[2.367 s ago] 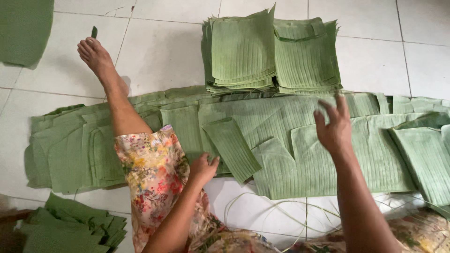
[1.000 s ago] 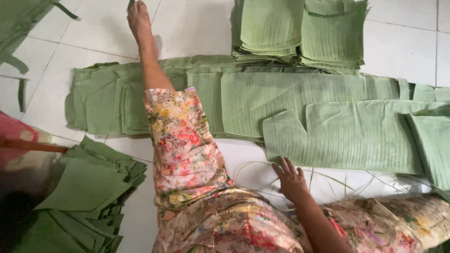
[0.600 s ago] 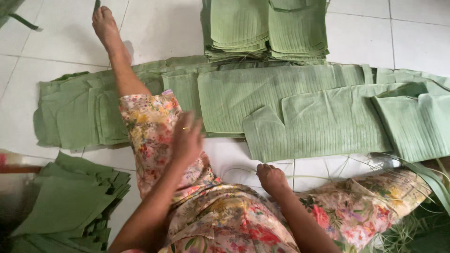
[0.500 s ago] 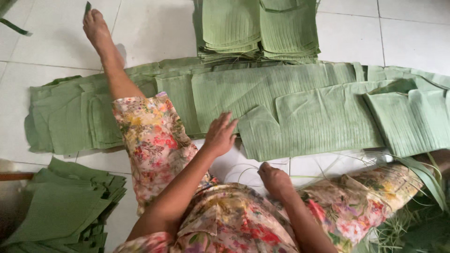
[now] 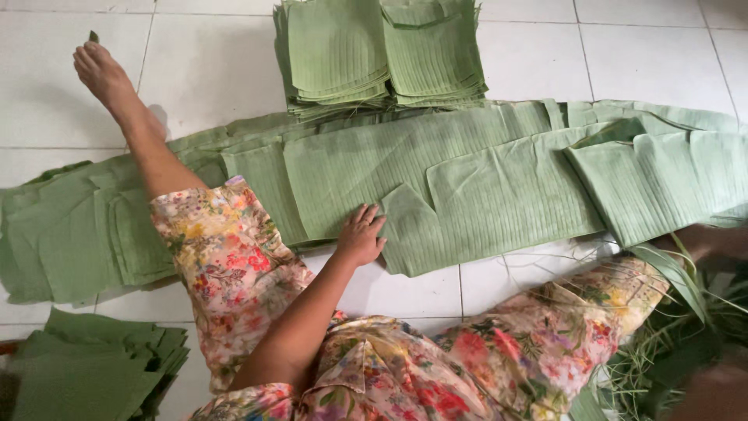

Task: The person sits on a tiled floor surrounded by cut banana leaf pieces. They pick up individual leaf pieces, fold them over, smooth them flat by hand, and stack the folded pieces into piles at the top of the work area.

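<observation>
My left hand (image 5: 360, 234) lies flat with fingers spread on the near edge of a long row of overlapping green banana-leaf sheets (image 5: 499, 179) laid across the white tiled floor. It holds nothing. A blurred brownish shape (image 5: 713, 390) in the bottom right corner may be my right hand; its fingers cannot be made out. My left leg in a floral dress stretches over the leaf row, with the bare foot (image 5: 101, 70) at the far left.
Two neat stacks of cut leaf squares (image 5: 382, 54) stand beyond the row. Another pile of leaf pieces (image 5: 86, 374) lies at the near left. Leaf ribs and scraps (image 5: 670, 327) are heaped at the right beside my knee.
My left hand has come down from my lap onto the leaf row. My right hand has left the floor in front of me and gone toward the right, out of clear sight.
</observation>
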